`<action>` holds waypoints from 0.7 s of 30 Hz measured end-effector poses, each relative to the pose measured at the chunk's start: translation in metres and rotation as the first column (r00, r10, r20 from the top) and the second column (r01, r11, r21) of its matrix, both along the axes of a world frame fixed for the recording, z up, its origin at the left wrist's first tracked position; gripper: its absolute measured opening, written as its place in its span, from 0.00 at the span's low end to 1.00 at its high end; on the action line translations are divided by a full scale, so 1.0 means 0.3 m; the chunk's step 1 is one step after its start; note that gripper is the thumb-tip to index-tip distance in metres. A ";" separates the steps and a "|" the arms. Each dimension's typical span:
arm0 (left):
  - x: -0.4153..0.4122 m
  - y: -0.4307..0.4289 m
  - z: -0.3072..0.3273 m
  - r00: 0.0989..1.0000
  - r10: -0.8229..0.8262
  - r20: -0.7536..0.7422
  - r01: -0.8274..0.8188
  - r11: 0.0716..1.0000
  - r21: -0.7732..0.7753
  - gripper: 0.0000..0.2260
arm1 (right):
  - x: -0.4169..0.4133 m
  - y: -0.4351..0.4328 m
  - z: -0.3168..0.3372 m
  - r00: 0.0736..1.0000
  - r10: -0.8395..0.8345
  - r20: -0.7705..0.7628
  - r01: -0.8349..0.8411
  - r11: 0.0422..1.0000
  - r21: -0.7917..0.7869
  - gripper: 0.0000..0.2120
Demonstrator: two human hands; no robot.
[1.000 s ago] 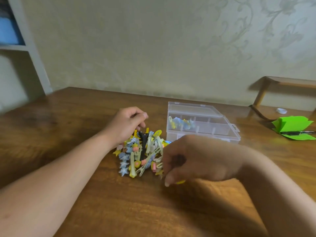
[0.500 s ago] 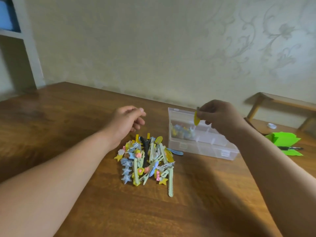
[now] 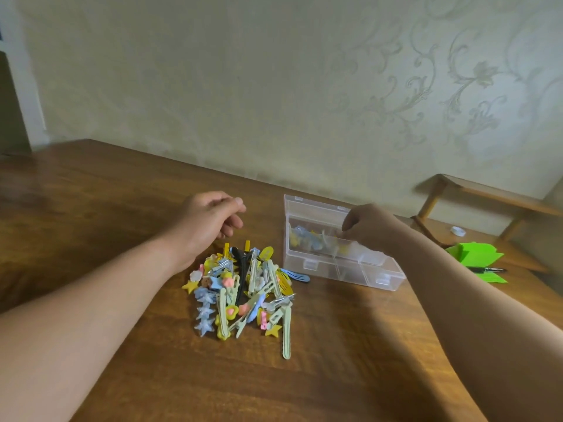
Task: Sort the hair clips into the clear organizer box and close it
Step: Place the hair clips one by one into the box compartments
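Open box (image 3: 350, 269) beside clip pile (image 3: 243, 293). The right hand (image 3: 370, 228) has fingers bunched in its back compartment, can't tell if pinching a clip; left hand (image 3: 210, 222) loosely curled, empty, by pile. Risk: wrist shoves light box, clip lands wrong slot.

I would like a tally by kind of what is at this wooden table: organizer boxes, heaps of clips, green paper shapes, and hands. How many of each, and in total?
Clear plastic organizer box: 1
Heap of colourful hair clips: 1
Bright green folded paper shape: 1
Hands: 2 (left hand, right hand)
Total: 5
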State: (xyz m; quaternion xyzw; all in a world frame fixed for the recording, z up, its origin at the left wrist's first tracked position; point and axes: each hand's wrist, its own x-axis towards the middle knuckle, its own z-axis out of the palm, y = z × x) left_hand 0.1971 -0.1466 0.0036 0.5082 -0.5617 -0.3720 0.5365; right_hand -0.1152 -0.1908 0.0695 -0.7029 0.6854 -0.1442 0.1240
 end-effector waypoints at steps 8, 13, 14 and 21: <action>-0.003 0.007 0.005 1.000 0.004 0.011 -0.004 1.000 -0.001 0.11 | 0.023 -0.003 0.022 0.991 -0.009 -0.132 0.000 0.998 -0.070 0.04; -0.005 0.013 0.009 1.000 0.005 0.023 -0.005 1.000 0.003 0.11 | 0.120 0.060 0.051 0.987 0.149 -0.056 -0.159 0.946 -0.284 0.02; -0.007 0.014 0.010 1.000 0.006 0.019 -0.006 1.000 0.006 0.11 | 0.156 0.079 0.059 0.975 0.215 -0.050 -0.220 0.930 -0.293 0.02; -0.013 0.011 0.014 1.000 0.007 -0.029 -0.007 1.000 0.022 0.11 | 0.375 0.165 0.068 0.785 0.564 -0.256 -0.595 0.802 -0.059 0.09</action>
